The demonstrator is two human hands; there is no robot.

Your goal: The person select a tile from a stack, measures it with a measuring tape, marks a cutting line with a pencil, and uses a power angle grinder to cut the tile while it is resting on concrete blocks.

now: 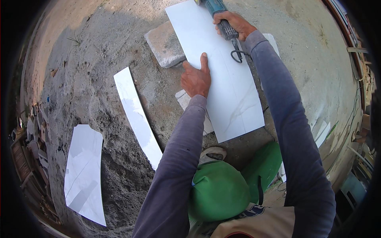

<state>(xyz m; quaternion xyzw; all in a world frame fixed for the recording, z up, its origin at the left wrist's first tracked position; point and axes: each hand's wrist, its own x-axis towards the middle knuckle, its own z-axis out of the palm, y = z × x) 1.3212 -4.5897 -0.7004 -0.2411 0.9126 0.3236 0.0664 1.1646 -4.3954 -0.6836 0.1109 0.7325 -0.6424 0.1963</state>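
Observation:
A long white marble-look tile (234, 95) lies raised off the ground, its far end near the top of the view. A faint straight line runs along its length. My left hand (195, 79) grips the tile's left edge, thumb on the white face and the other fingers partly hidden at the edge. At the far end, my right hand (234, 24) is wrapped round the body of a teal and black angle grinder (216, 10). The grinder's head is cut off by the top of the view. Its black cord (237, 55) loops over the tile.
A stone block (166, 44) sits under the tile's left side, with a pale broken slab (184, 99) nearer me. Left of it lie a narrow tile strip (137, 115) and a wider tile piece (84, 170) on rough sandy ground. Stacked scraps (35, 127) line the far left.

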